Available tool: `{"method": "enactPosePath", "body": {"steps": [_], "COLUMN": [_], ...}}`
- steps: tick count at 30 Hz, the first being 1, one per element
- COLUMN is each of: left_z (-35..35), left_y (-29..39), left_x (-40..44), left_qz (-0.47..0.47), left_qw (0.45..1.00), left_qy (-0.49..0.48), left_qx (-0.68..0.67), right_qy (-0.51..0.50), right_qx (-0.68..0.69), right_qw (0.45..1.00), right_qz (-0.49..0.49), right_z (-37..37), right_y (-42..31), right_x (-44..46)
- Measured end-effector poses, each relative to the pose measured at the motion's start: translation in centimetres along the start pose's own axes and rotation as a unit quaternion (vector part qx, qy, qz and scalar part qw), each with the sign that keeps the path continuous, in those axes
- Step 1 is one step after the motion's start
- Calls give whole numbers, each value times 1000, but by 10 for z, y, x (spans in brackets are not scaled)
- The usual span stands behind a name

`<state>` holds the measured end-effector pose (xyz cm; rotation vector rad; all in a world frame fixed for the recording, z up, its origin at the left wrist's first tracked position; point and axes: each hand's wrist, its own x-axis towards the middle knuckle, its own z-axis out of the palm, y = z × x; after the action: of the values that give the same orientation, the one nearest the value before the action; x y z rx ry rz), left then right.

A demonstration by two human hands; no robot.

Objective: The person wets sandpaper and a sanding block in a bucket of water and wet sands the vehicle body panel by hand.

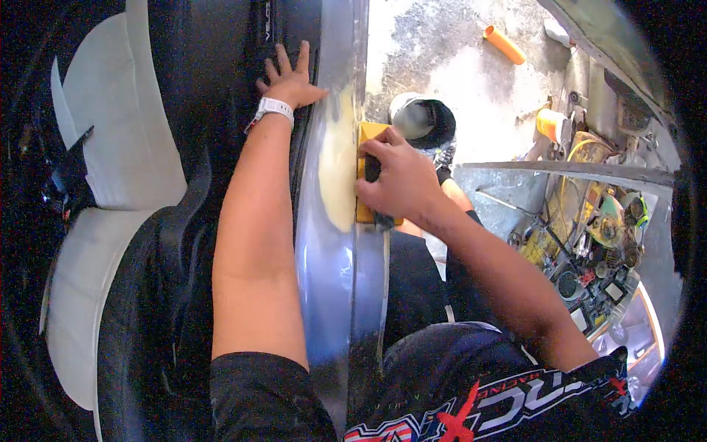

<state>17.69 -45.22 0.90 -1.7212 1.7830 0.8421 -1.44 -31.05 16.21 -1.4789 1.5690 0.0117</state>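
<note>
Yellow colours the block (374, 131) that the person's right hand (398, 173) grips, fingers and thumb wrapped about it at the outer edge of a metal car sill (324, 283), just beside a cream patch (336, 166). Palm down, the left hand (293, 87) rests its widely spread fingers over dark trim (300, 22) on the sill's inner side. Near the block, a bucket (442, 124) holding greyish liquid stands on the floor (442, 44); an orange cylinder (504, 45) lies farther off.
</note>
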Motion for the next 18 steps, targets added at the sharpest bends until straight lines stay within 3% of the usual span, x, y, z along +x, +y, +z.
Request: {"method": "enactPosePath", "body": {"steps": [5, 9, 13, 18], "left_z": [-4, 2, 0, -4], "left_y": [1, -3, -1, 0], "left_x": [1, 2, 1, 1], "left_qz": [2, 8, 2, 2], "left_qw": [1000, 1000, 1000, 1000], "left_qy": [-4, 5, -1, -15], "left_qx": [-4, -5, 0, 6], "right_qy": [-42, -29, 10, -22], "right_qx": [-1, 35, 17, 10], "right_qw": [998, 999, 1000, 999], "right_qz": [39, -17, 3, 34], "right_z": [-7, -11, 5, 6], "right_y": [-6, -17, 11, 32], "right_x": [-11, -51, 3, 36]}}
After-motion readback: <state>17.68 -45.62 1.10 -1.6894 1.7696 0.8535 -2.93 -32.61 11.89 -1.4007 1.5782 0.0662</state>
